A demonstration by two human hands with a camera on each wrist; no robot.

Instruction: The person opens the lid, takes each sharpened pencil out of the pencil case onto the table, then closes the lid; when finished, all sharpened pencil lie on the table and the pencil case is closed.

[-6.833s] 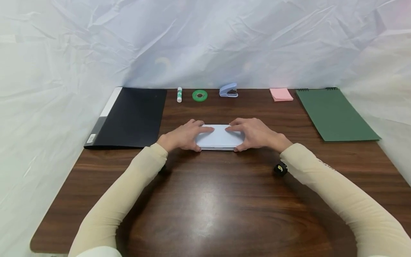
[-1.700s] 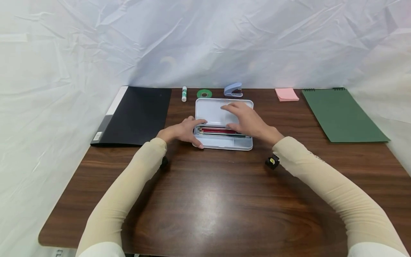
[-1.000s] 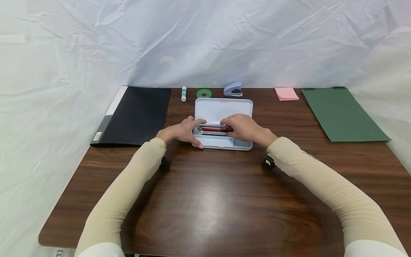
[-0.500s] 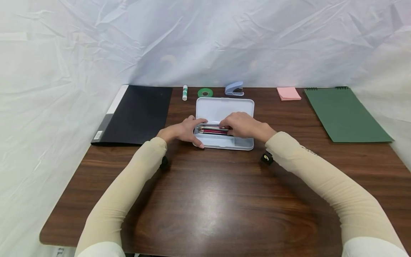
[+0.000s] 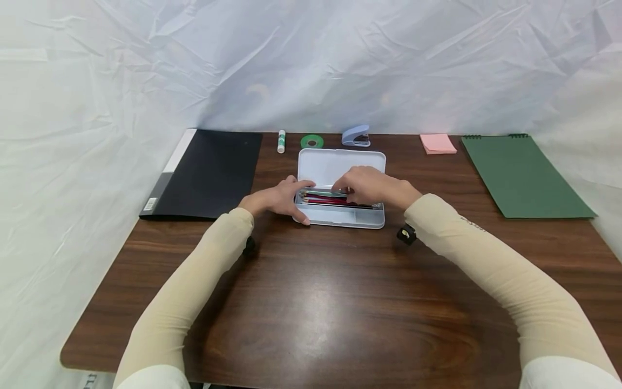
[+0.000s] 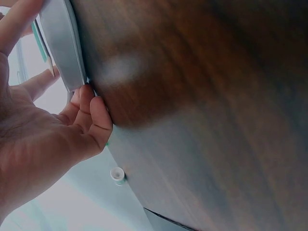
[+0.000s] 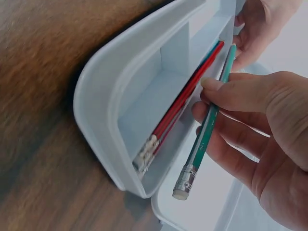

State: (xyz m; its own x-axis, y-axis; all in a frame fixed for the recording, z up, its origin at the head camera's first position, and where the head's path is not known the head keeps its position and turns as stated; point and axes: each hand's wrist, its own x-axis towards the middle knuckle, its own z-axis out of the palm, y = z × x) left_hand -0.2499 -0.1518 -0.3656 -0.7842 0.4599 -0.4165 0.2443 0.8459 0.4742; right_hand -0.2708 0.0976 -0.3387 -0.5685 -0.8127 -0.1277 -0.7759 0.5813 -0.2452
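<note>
A white pencil case (image 5: pixel 330 216) lies on the brown table with its lid (image 5: pixel 320 165) folded back away from me. My left hand (image 5: pixel 279 200) grips the case's left end, thumb at the front edge; in the left wrist view its curled fingers (image 6: pixel 98 115) meet the end wall. Over the back compartment, my right hand (image 5: pixel 371 185) pinches a green pencil (image 7: pixel 204 134) between thumb and fingers. The pencil's eraser end, with a silver ferrule, is raised in the right wrist view. Below it, red pencils (image 7: pixel 175 103) lie in the case.
Along the back stand a glue stick (image 5: pixel 281 141), green tape roll (image 5: pixel 312 141), light blue stapler (image 5: pixel 356 136) and pink sticky notes (image 5: pixel 438 143). A black folder (image 5: pixel 209 175) lies left, a green spiral pad (image 5: pixel 527 178) right. White sheeting hangs behind the table.
The case, closed at first under both hands, has been opened. My right hand reached in among the pencils and now lifts a green one slightly. My left hand stays at the case's left end.
</note>
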